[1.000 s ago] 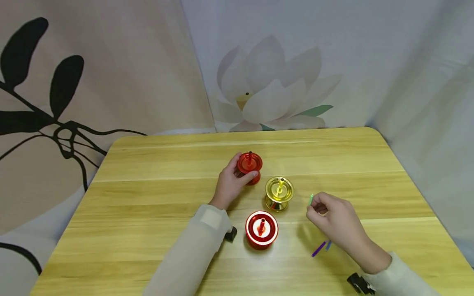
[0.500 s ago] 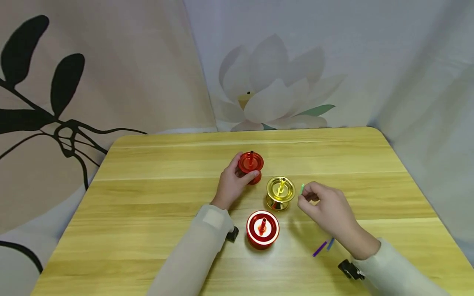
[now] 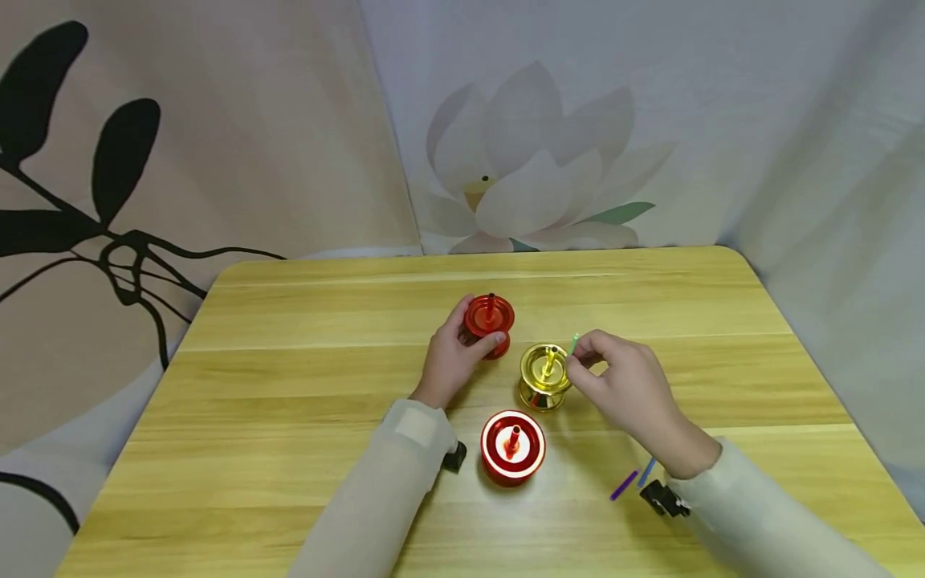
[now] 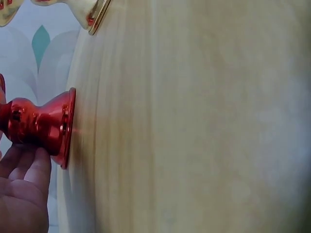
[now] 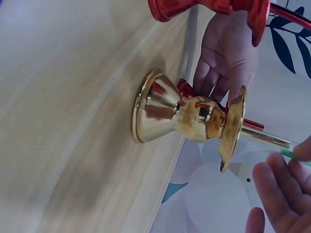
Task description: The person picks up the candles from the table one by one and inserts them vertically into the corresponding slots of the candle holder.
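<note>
Compared with a second ago, the right hand [image 3: 625, 381] has slid left and up, so the short pale-green stick [image 3: 575, 343] pinched in its thumb and finger is now just beside the shiny gold, dish-topped candle holder [image 3: 543, 393], mid-frame, right of centre. Can't tell if stick and holder touch. Left hand [image 3: 448, 365] hasn't really budged, fingers wrapped round a glossy red, dish-topped candle holder [image 3: 487, 319] above centre.

Count: three holders, two red and one gold, the other being a glossy red holder with a pale ring [image 3: 512, 457] at lower centre. Three sticks: green, plus a purple stick [image 3: 624, 486] and a blue stick [image 3: 646, 472], lower right.

Table's yellowish wood-grain [image 3: 303, 401]; pale cloth behind [image 3: 303, 120], lotus print up top, dark leaves upper left.
</note>
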`<move>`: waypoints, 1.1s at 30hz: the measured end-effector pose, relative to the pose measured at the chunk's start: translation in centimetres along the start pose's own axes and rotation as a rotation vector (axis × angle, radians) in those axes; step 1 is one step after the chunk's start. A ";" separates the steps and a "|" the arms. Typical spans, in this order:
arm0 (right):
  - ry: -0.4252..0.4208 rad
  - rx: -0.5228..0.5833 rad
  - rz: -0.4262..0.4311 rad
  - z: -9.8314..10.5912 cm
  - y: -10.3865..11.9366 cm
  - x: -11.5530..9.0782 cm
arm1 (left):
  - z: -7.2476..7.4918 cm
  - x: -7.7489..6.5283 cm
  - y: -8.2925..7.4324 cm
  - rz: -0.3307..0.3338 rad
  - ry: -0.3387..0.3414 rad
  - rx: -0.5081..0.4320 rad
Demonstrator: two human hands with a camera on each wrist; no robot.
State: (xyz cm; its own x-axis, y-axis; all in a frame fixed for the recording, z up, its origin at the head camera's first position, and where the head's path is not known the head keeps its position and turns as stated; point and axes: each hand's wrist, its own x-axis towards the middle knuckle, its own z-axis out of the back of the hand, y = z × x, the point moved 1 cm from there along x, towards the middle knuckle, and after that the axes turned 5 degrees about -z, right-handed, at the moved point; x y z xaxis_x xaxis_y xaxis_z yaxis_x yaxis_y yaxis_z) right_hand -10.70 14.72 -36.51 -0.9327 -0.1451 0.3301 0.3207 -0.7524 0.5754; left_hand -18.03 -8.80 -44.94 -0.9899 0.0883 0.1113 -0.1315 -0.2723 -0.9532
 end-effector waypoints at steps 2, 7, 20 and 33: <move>0.003 0.006 -0.002 -0.1 0.2 0.2 | 0.1 -0.1 0.0 0.000 -0.002 -0.003; 0.002 0.009 0.001 -0.3 0.4 0.8 | 0.1 -0.2 -0.1 -0.007 0.001 -0.019; -0.005 -0.006 0.015 -0.2 0.9 1.9 | 0.1 -0.2 -0.3 0.005 0.004 -0.026; 0.034 -0.008 0.013 -0.9 1.9 3.8 | 0.1 -0.1 -0.3 0.005 -0.005 -0.013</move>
State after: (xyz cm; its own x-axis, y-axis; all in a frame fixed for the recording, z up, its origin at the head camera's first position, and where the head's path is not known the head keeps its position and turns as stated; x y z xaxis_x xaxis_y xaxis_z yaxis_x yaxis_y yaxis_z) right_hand -13.76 12.11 -34.87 -0.9337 -0.1765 0.3115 0.3313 -0.7556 0.5650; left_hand -17.87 -8.83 -44.63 -0.9907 0.0822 0.1081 -0.1261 -0.2605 -0.9572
